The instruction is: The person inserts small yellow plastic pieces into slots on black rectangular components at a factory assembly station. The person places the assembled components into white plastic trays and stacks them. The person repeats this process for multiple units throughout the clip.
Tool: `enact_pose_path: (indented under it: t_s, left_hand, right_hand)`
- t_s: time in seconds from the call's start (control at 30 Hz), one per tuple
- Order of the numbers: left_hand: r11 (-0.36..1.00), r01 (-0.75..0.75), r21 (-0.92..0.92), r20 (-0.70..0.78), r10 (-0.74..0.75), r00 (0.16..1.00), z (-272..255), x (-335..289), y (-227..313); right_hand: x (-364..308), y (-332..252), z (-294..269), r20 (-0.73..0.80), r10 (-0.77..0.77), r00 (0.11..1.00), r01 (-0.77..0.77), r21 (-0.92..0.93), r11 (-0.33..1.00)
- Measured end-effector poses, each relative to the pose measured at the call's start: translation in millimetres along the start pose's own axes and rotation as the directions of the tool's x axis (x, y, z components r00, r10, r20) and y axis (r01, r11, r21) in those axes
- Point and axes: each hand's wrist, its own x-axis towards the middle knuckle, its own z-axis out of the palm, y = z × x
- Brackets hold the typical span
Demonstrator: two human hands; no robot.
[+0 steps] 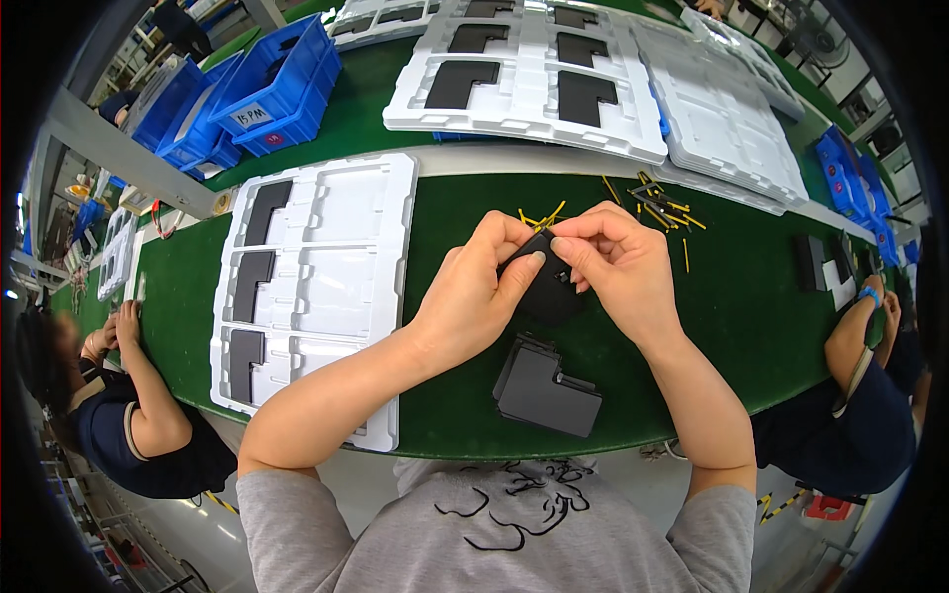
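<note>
Both of my hands meet over the middle of the green table at a flat black piece (550,289), which looks like a phone battery pack. My left hand (479,280) is closed on its left side, thumb on top. At the upper edge, my right hand (625,265) pinches with thumb and fingertips, which hide what lies between them. Nearer to me rests a small stack of dark L-shaped packs (550,391). Beyond my fingers lie thin yellow-and-black strips (664,204), loose and scattered, some partly behind my hands.
To the left, a white moulded tray (341,267) carries dark L-shaped packs. Larger white trays (529,91) with similar packs stand across the table, beside stacked trays (727,124). Blue bins (282,89) are at the back left. A co-worker sits on each side.
</note>
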Motion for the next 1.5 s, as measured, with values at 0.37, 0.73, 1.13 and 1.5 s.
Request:
enact_pose_path:
  t_s: [0.37, 0.73, 1.13, 1.5]
  left_hand:
    - [0.997, -0.043, -0.064, -0.042, 0.04, 0.998, 5.6, -1.2, -6.4]
    - [0.939, -0.013, -0.343, -0.034, 0.001, 0.999, -21.0, 12.1, -2.9]
    - [0.959, 0.093, -0.269, 0.067, -0.078, 0.995, -43.9, 19.5, 0.3]
    - [0.904, 0.353, 0.24, -0.495, -0.199, 0.846, -184.8, 39.1, -44.2]
  right_hand:
    - [5.9, 8.4, -6.1, 0.155, 0.14, 0.978, -0.169, 0.198, 0.966]
    - [11.2, 8.1, -12.6, 0.236, -0.088, 0.968, 0.069, 0.086, 0.994]
    - [13.9, 9.0, -16.1, 0.19, -0.17, 0.967, 0.208, -0.204, 0.957]
    - [-2.0, -4.0, -24.1, 0.497, 0.098, 0.862, 0.349, -0.724, 0.595]
